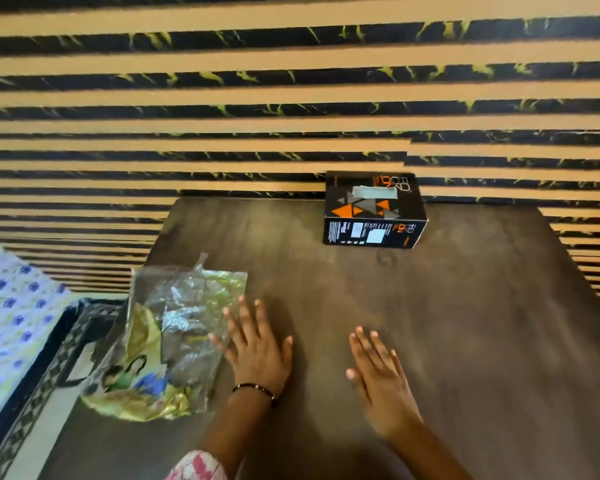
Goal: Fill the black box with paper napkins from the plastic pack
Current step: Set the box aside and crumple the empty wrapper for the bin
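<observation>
A black box [373, 209] with orange and grey triangles stands at the far edge of the dark wooden table [465, 323], against the striped wall. A slot with something pale in it shows on its top. The clear plastic pack [167, 341], crumpled, with yellow and green print, lies at the table's left edge. My left hand [257, 344] lies flat on the table, fingers spread, its fingertips touching the pack's right edge. My right hand [378, 372] lies flat on the bare table, holding nothing. I cannot make out napkins inside the pack.
The wall [291, 98] of tan and black marbled stripes rises right behind the table. At the left, a bed with a blue-flowered white sheet [11, 306] and a patterned dark border stands close to the table.
</observation>
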Demonstrator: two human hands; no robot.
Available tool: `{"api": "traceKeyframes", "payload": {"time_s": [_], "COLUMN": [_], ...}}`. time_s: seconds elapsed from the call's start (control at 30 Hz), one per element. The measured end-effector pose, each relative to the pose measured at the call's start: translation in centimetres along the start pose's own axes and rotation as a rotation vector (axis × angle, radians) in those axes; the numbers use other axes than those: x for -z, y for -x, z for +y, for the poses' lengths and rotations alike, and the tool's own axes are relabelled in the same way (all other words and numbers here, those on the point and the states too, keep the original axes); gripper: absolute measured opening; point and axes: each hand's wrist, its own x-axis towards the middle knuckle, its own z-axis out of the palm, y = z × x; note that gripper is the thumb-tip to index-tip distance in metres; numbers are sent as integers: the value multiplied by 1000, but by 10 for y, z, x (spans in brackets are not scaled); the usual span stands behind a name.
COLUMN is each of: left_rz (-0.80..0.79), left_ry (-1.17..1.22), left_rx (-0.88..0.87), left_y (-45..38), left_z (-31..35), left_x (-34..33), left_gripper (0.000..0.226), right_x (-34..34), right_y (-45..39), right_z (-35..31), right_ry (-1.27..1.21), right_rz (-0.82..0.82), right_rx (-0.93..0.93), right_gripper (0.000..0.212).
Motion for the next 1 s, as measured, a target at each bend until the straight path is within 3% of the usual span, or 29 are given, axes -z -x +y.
{"api": "traceKeyframes", "payload": {"time_s": [0.13,0.23,0.33,0.43,0.5,0.57,0.63,0.73,0.8,0.9,1.0], "left_rz": [-107,-156,-175,-265,-325,-344,-285,14,117,14,-46], "left_ry": [78,84,60,58,28,29,67,130,220,392,476], "left_rx": [205,138,-84,-413,-582,-655,-668,-566,-287,53,71], "left_y": [16,26,35,47,57,65,69,64,57,46,40], "left_z": [-10,-1,6,15,25,33,32,17,7,-5,-16], "left_x": [1,5,2,-6,-10,-8,-1,5,11,18,17], "left_gripper": [86,83,83,93,94,92,87,79,80,93,95], "right_x": [-8,-8,-2,1,11,24,34,42,44,46,47], "right_y": [23,29,37,46,50,53,52,49,46,35,19], "right_z": [1,14,25,39,47,54,59,59,54,42,30], "right_ry": [-24,-174,-248,-278,-325,-387,-450,-527,-568,-566,-520], "right_rz": [-99,-94,-139,-120,-36,22,15,7,-11,-69,-158], "right_rx": [-29,0,-58,-126,-210,-290,-369,-430,-404,-308,-270], "right_gripper": [67,108,122,106,71,50,50,56,60,63,61]}}
